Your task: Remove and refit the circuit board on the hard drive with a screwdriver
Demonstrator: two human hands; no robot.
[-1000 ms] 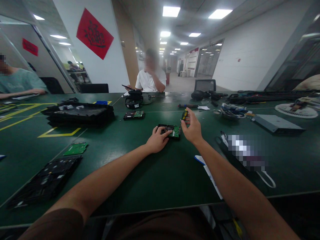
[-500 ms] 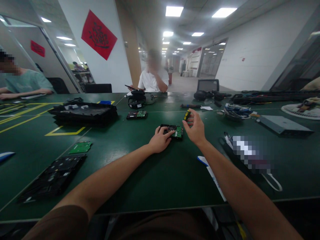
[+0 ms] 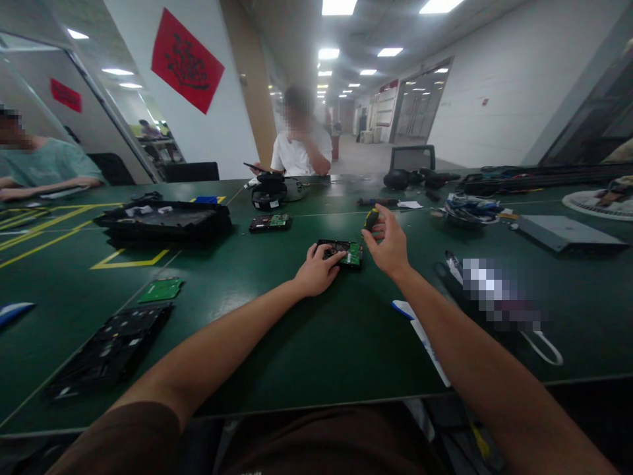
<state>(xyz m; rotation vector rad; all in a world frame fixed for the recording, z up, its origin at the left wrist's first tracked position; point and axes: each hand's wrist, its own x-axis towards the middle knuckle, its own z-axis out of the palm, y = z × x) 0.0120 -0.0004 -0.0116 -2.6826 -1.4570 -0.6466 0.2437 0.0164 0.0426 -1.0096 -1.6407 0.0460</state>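
Note:
On the green table lies a hard drive with a green circuit board on its upper face. My left hand grips it from the left, its fingers reaching over the board and holding it against the table. A small screwdriver with a yellow and black handle is pinched in the fingers of my right hand. Its thin shaft points down at the drive's right end; whether the tip touches a screw is too small to tell. A second hard drive rests farther back, left of my hands.
At left are a loose green circuit board, a black plastic frame and a black tray. A grey metal box, a bundle of cables and another screwdriver lie to the right. People sit across the table.
The screwdriver handle has turned in my right fingers and now shows its darker side, more tilted. My left hand stays on the hard drive. The whole view has shifted slightly.

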